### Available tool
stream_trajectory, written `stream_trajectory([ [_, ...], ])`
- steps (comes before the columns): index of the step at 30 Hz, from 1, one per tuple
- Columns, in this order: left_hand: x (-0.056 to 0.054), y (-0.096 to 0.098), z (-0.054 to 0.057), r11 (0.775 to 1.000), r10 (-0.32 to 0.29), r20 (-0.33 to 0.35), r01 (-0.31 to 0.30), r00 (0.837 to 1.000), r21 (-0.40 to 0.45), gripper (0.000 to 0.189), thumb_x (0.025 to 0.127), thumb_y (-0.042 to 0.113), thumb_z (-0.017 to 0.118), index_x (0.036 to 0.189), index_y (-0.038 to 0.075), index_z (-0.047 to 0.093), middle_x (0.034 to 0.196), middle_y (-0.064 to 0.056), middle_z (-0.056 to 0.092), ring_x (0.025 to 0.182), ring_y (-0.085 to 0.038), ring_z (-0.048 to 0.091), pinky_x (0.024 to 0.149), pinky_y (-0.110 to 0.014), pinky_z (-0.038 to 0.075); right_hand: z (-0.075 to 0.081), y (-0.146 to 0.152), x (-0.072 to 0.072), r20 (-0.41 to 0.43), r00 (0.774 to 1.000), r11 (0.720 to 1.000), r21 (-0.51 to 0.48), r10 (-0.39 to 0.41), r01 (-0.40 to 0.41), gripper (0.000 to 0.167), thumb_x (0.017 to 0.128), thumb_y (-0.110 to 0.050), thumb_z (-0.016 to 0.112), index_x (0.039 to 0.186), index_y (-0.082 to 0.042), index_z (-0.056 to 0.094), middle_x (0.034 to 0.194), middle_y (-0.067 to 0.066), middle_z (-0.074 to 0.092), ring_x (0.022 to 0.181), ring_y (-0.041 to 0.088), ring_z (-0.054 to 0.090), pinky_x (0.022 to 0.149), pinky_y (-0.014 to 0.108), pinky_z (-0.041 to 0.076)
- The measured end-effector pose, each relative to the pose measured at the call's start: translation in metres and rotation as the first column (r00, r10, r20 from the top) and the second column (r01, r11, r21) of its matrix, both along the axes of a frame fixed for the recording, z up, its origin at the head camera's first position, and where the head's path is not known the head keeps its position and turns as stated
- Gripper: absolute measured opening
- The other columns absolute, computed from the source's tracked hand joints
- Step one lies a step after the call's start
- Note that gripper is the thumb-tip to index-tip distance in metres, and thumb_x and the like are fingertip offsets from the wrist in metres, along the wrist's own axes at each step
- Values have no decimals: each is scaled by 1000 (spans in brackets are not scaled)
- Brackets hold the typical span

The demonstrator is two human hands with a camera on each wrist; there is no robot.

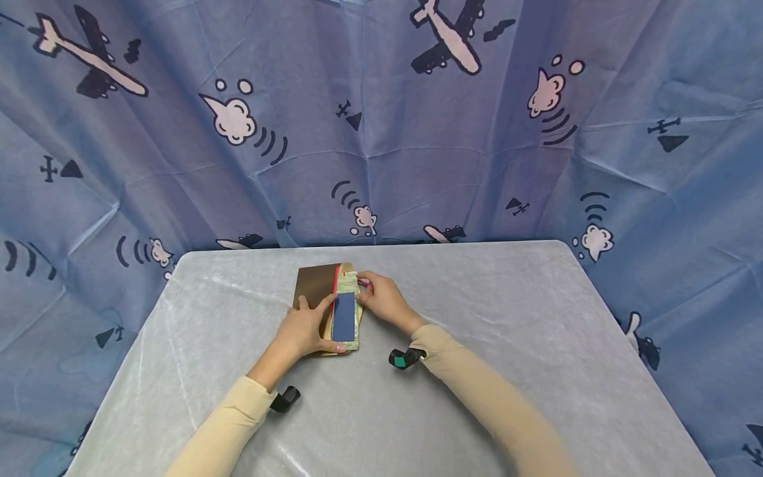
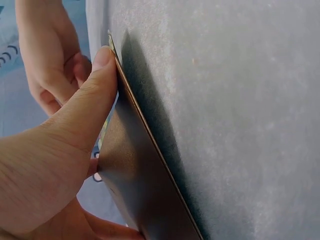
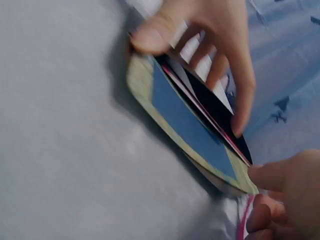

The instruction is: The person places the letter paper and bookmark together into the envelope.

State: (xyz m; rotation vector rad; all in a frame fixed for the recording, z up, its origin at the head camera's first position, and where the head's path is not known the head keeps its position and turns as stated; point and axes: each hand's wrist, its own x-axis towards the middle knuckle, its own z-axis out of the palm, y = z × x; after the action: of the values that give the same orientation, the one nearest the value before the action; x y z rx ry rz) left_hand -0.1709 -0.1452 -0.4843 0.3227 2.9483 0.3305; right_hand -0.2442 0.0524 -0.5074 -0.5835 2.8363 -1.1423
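A notebook with a brown cover (image 1: 316,281) stands partly spread on the table, its yellow-green patterned side bearing a blue panel (image 1: 344,318). Red-edged inner leaves (image 3: 200,102) show between this side and the dark cover. My left hand (image 1: 303,329) grips the notebook, thumb at the near end of the patterned side and fingers spread over the brown cover. In the left wrist view the thumb (image 2: 95,95) presses the notebook's edge. At the far right corner, my right hand (image 1: 384,299) pinches a thin pink strip (image 3: 244,217), its fingertips right at the patterned edge.
A pale grey cloth covers the table (image 1: 477,397). Behind it hangs a blue curtain (image 1: 381,132) printed with airplanes and clouds. Black wrist straps (image 1: 286,399) show below both hands.
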Motion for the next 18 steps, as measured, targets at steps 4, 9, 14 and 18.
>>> stream_trajectory([
  [4,0,0,0,1000,1,-4,-1,1000,-2,119,56,69,84,154,24,35,133,-47,44,103,-60,60,81,-57,54,-1,5,-13,-68,996,998,26,-60,61,43,85,-8,74,126,-4,63,81,7,65,73,17,56,72,33,47],
  [9,0,1,-1,1000,-2,-7,2,1000,-7,119,56,69,84,154,23,35,135,-49,42,105,-61,59,83,-58,54,-5,6,-22,-80,994,995,68,-71,76,47,83,-7,74,129,-8,62,96,8,72,88,24,65,87,41,51],
  [14,0,0,-1,1000,-6,-3,6,1000,-3,119,56,69,84,155,24,34,136,-50,40,107,-62,58,84,-59,53,-8,1,-26,-100,993,993,97,-58,68,46,84,-6,74,129,-10,63,88,4,69,79,19,61,78,37,51],
  [18,0,0,-1,1000,-8,-4,8,1000,3,119,57,68,84,154,23,34,136,-51,39,109,-64,56,86,-60,53,-8,-3,-28,-122,992,991,120,-44,59,46,83,-3,72,128,-10,63,78,0,64,69,13,56,67,30,45],
])
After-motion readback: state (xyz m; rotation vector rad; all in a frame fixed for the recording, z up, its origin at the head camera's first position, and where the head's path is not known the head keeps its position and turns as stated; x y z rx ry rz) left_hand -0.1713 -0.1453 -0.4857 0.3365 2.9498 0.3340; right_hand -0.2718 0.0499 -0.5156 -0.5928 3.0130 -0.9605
